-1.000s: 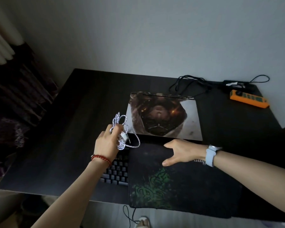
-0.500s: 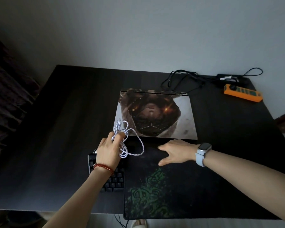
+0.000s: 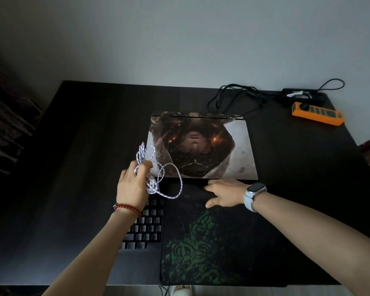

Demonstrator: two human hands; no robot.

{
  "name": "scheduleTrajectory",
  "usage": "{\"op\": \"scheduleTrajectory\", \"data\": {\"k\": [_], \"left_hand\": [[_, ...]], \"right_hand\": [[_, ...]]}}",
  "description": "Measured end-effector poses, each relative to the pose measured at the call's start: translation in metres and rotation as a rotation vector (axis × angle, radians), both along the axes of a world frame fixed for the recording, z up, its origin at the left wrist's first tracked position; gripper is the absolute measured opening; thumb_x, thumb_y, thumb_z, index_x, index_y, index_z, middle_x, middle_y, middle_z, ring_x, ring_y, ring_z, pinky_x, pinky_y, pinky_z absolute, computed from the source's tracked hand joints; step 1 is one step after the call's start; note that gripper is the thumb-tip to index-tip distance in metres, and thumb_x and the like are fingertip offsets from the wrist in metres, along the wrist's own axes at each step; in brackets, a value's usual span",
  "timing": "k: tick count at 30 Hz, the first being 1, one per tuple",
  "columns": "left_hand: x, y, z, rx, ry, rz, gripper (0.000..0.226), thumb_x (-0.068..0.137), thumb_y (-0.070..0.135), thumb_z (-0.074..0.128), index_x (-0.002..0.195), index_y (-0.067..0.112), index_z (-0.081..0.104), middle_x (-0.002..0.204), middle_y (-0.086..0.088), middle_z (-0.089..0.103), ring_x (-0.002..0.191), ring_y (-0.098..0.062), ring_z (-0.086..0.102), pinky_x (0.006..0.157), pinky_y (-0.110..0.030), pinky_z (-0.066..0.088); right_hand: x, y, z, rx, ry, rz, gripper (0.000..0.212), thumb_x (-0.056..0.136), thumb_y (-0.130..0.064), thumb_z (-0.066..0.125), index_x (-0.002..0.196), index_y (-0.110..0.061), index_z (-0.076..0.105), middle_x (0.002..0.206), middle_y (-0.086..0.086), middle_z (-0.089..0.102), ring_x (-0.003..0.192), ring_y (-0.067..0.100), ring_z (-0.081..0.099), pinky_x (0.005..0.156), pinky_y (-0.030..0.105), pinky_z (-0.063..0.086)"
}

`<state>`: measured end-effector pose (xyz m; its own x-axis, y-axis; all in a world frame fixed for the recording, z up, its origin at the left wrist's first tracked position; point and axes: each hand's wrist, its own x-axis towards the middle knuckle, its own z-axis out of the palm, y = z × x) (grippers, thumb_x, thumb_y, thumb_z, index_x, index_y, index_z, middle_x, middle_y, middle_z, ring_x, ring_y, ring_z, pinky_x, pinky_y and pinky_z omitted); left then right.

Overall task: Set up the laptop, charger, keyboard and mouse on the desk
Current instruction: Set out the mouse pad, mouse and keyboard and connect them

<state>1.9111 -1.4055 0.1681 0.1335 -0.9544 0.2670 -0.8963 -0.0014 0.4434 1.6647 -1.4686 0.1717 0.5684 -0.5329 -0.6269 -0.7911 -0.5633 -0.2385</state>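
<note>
At the middle of the frame a closed laptop (image 3: 203, 147) lies flat on the dark counter (image 3: 77, 146), its lid covered by a printed picture and its hinge edge toward the wall. Just left of its lower left corner the left hand (image 3: 132, 189) is raised a little above the counter and grips a bundle of white braided cable (image 3: 154, 174), fingers curled round it; loose loops stick up above the fingers and hang down to the right, over the upper left corner of the mat (image 3: 218, 242). A red bead bracelet (image 3: 127, 208) circles that wrist. Below the left hand a black keyboard (image 3: 145, 227) lies on the counter, its right part hidden under the mat and part of it covered by the forearm. The mat is black with a green pattern, fills the lower centre of the frame and reaches the counter's near edge. The right hand (image 3: 224, 194) rests on the mat's upper edge, just below the laptop's near edge, fingers stretched to the left and fairly flat, holding nothing; whether the fingertips curl over the mat's rim cannot be told. A pale watch (image 3: 253, 195) sits on that wrist. In the upper right of the frame an orange power strip (image 3: 317, 113) lies near the counter's far corner, and a black charger (image 3: 301, 95) lies beyond it by the wall, its black cord (image 3: 229, 99) looping left toward the laptop's back edge. No mouse can be made out.
</note>
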Motion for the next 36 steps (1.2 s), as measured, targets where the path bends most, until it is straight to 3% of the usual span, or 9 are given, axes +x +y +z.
{"op": "scheduleTrajectory", "data": {"k": [7, 11, 14, 17, 22, 27, 31, 34, 36], "left_hand": [[0.010, -0.001, 0.010, -0.066, 0.186, 0.047, 0.062, 0.065, -0.026, 0.046, 0.105, 0.020, 0.037, 0.104, -0.022, 0.049, 0.077, -0.034, 0.054, 0.064, -0.043, 0.051], [0.028, -0.011, 0.045, -0.317, 0.314, 0.186, 0.053, 0.066, -0.026, 0.046, 0.104, 0.011, 0.041, 0.102, -0.026, 0.045, 0.076, -0.008, 0.037, 0.067, -0.020, 0.033], [0.036, -0.019, 0.072, -0.436, 0.346, 0.187, 0.047, 0.068, -0.016, 0.046, 0.103, 0.015, 0.039, 0.096, -0.016, 0.042, 0.076, 0.000, 0.033, 0.064, -0.011, 0.028], [0.035, -0.023, 0.094, -0.486, 0.313, 0.126, 0.048, 0.070, -0.017, 0.054, 0.103, 0.015, 0.039, 0.099, -0.021, 0.047, 0.084, -0.003, 0.039, 0.071, -0.002, 0.033], [0.032, -0.023, 0.106, -0.378, 0.130, 0.067, 0.054, 0.066, -0.017, 0.059, 0.102, 0.017, 0.039, 0.101, -0.022, 0.054, 0.073, -0.023, 0.053, 0.059, -0.029, 0.036], [0.029, -0.015, 0.097, -0.221, -0.020, 0.000, 0.046, 0.071, -0.007, 0.062, 0.100, 0.020, 0.039, 0.094, -0.013, 0.057, 0.066, -0.011, 0.044, 0.050, -0.018, 0.027], [0.027, -0.010, 0.089, -0.178, -0.110, -0.011, 0.052, 0.064, -0.010, 0.067, 0.101, 0.017, 0.041, 0.081, -0.010, 0.054, 0.058, -0.014, 0.040, 0.045, -0.017, 0.022], [0.024, -0.006, 0.092, -0.172, -0.101, 0.036, 0.054, 0.065, -0.012, 0.064, 0.103, 0.018, 0.040, 0.079, -0.010, 0.052, 0.059, -0.016, 0.042, 0.045, -0.023, 0.030], [0.024, 0.000, 0.098, -0.195, -0.084, 0.070, 0.057, 0.062, -0.016, 0.061, 0.103, 0.017, 0.041, 0.079, -0.012, 0.053, 0.059, -0.021, 0.047, 0.045, -0.024, 0.030]], "right_hand": [[0.001, 0.003, -0.002, 0.002, 0.004, -0.041, 0.052, 0.089, -0.047, 0.052, 0.129, -0.013, 0.048, 0.121, 0.003, 0.051, 0.108, 0.025, 0.053, 0.088, 0.039, 0.045], [-0.002, 0.004, -0.004, 0.011, 0.004, -0.059, 0.053, 0.090, -0.046, 0.052, 0.131, -0.013, 0.048, 0.122, 0.002, 0.051, 0.110, 0.025, 0.052, 0.087, 0.037, 0.043], [-0.001, 0.004, -0.006, 0.021, 0.022, -0.073, 0.055, 0.090, -0.047, 0.052, 0.134, -0.014, 0.046, 0.126, 0.001, 0.050, 0.115, 0.024, 0.051, 0.089, 0.035, 0.042], [0.004, 0.004, -0.004, 0.019, 0.056, -0.088, 0.057, 0.091, -0.046, 0.051, 0.137, -0.015, 0.042, 0.132, 0.003, 0.048, 0.122, 0.025, 0.047, 0.093, 0.035, 0.039], [0.009, 0.005, -0.002, -0.003, 0.096, -0.100, 0.055, 0.092, -0.045, 0.049, 0.137, -0.014, 0.043, 0.134, 0.007, 0.050, 0.122, 0.027, 0.048, 0.093, 0.034, 0.039], [0.014, 0.004, 0.003, -0.018, 0.081, -0.096, 0.047, 0.093, -0.042, 0.050, 0.129, -0.012, 0.051, 0.127, 0.009, 0.058, 0.115, 0.027, 0.054, 0.075, 0.027, 0.036], [0.016, 0.008, 0.016, -0.016, 0.065, -0.085, 0.043, 0.094, -0.037, 0.050, 0.128, -0.010, 0.051, 0.129, 0.010, 0.056, 0.115, 0.028, 0.054, 0.078, 0.028, 0.039], [0.012, 0.011, 0.030, -0.030, 0.036, -0.084, 0.016, 0.096, -0.023, 0.044, 0.093, -0.016, 0.059, 0.110, 0.014, 0.063, 0.086, 0.027, 0.056, 0.072, 0.034, 0.043], [0.009, 0.016, 0.041, -0.040, 0.021, -0.092, 0.016, 0.095, -0.016, 0.042, 0.091, -0.011, 0.056, 0.095, 0.013, 0.062, 0.076, 0.026, 0.051, 0.063, 0.033, 0.038]]}}
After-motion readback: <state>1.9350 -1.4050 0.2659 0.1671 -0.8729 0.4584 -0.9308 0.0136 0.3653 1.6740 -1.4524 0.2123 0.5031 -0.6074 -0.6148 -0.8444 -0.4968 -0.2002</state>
